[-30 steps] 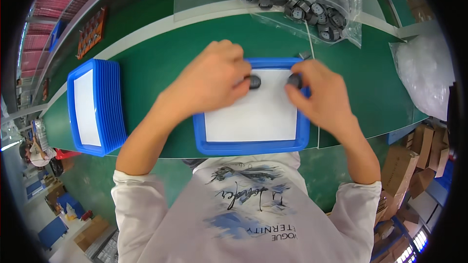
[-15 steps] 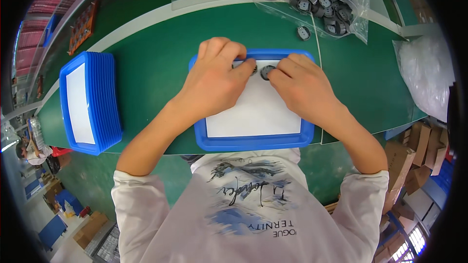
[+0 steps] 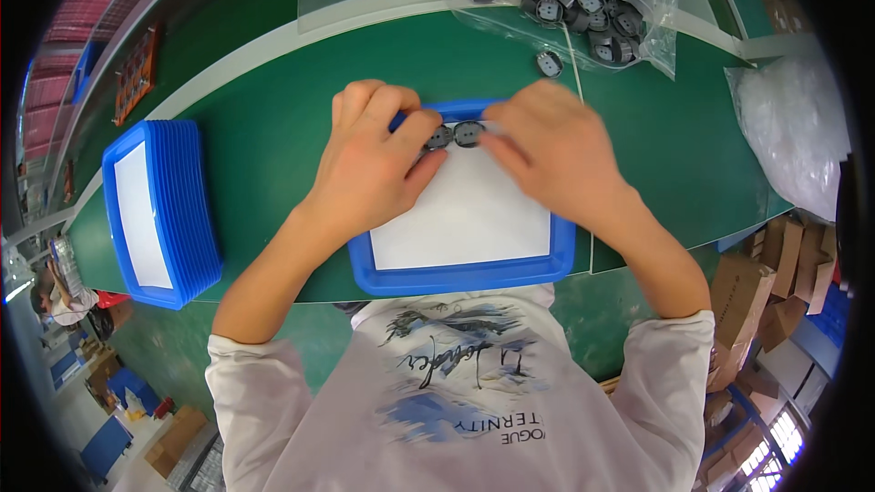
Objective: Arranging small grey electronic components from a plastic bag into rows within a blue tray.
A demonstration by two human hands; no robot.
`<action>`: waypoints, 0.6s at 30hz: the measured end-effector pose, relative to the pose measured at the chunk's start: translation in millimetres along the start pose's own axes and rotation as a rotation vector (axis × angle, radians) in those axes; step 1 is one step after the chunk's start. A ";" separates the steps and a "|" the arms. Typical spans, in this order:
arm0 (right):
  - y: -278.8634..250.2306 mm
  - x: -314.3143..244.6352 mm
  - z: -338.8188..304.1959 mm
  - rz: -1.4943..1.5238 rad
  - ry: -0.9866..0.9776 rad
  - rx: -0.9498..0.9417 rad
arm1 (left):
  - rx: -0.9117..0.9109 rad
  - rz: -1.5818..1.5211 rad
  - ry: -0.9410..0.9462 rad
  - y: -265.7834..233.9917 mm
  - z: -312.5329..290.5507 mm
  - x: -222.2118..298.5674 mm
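A blue tray [image 3: 465, 280] lined with a white sheet [image 3: 460, 237] lies in front of me. Along its far side two small dark grey round plastic parts sit side by side, a left part [image 3: 440, 138] and a right part [image 3: 468, 134], with small holes in their faces. My left hand [image 3: 372, 159] has its thumb and forefinger around the left part, hiding its outer edge. Just right of the other part is my right hand [image 3: 554, 150], smeared by motion, its thumb and fingers apart with nothing visible between them.
A stack of blue trays [image 3: 187, 219] stands at the left. Beyond the tray, a clear plastic bag [image 3: 652, 46] holds many similar grey parts, and one loose part [image 3: 549, 64] lies before it. Another plastic bag [image 3: 788, 132] and cardboard boxes [image 3: 743, 310] are at the right.
My right hand has come off the right part, its fingers spreading. That part now sits close beside the left one, which shows more between my left fingertips. The whole view has shifted slightly.
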State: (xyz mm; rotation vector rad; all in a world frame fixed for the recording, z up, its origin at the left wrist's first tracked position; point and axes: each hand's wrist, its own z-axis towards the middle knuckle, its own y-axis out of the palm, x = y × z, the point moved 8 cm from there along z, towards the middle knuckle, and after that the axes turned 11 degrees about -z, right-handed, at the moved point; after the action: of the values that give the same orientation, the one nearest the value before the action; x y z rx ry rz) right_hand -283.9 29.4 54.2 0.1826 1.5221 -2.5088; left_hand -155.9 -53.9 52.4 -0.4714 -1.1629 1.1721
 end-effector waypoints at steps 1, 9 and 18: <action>-10.2 16.1 -0.3 0.011 0.096 0.059 | 0.018 -0.080 -0.029 -4.1 3.2 -1.9; 3.5 87.1 0.6 -0.073 0.292 -0.104 | 0.080 0.204 -0.059 28.2 121.1 -34.3; -23.0 97.3 -49.6 -0.020 0.319 -0.089 | 0.039 0.193 -0.157 24.0 147.1 -52.1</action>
State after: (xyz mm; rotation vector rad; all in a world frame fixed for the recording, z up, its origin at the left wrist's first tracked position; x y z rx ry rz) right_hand -383.8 73.4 30.8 0.5799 1.7525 -2.5129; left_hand -294.1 -129.1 66.5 -0.4767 -1.2475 1.4167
